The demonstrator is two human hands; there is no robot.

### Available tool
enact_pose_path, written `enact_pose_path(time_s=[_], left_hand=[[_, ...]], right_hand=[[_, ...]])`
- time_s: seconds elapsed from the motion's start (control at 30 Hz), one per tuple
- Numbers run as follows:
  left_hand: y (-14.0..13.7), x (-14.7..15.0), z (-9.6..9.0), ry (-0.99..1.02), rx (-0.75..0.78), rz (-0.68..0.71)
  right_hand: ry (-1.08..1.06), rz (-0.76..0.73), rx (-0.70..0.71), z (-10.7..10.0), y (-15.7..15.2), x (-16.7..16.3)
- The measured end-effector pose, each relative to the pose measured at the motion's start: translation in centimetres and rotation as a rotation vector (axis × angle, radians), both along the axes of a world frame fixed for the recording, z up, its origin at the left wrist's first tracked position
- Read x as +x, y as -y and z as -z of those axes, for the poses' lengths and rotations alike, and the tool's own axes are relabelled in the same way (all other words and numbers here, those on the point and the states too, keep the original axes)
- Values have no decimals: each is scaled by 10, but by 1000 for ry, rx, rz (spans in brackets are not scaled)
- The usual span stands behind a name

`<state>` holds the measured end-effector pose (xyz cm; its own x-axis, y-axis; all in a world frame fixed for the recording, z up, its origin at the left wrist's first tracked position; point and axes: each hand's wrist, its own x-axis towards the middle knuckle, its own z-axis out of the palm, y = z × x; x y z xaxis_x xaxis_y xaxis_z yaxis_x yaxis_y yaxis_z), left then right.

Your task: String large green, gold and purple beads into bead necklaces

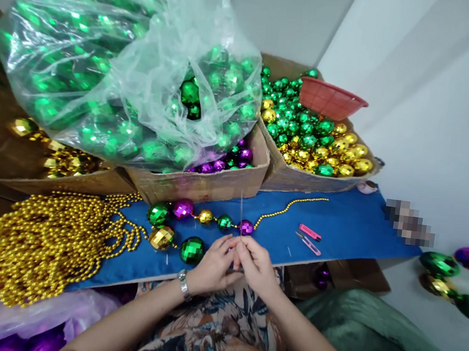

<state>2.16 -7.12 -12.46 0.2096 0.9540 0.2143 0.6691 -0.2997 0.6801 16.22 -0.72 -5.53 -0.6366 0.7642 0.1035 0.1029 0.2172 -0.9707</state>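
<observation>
My left hand, with a metal watch on the wrist, and my right hand meet at the table's front edge, fingertips pinched together. A thin, straight, needle-like strand rises from between the fingertips. A glint of purple shows behind the left fingers, mostly hidden. Just beyond lies a strung row of shiny faceted balls: a purple ball, a small green ball, a gold ball and larger ones. Nearest the left hand is a big green ball. A gold bead chain trails right from the row.
Heaped gold bead strands cover the left side. Cardboard boxes of balls line the back, under a big plastic bag of green balls. A red basket tops the right box. Pink thread snips lie on the blue cloth.
</observation>
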Motion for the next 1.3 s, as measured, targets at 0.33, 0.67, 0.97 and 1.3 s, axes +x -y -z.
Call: enact_pose_path(time_s=[0.33,0.67,0.97,1.3], left_hand=[[-3,-13,7,-251,-56,-58],[-5,-39,20,-406,-24,-69],[-17,-46,7,-560,1,-95],[-100,-59,-107,151,161,-141]], right_hand=[[-435,581,-102,-41,-80,66],[-535,914,-119,-18,-146,137],[-458,860,-65,-11,-142,130],[79,564,98,3,-109,109]])
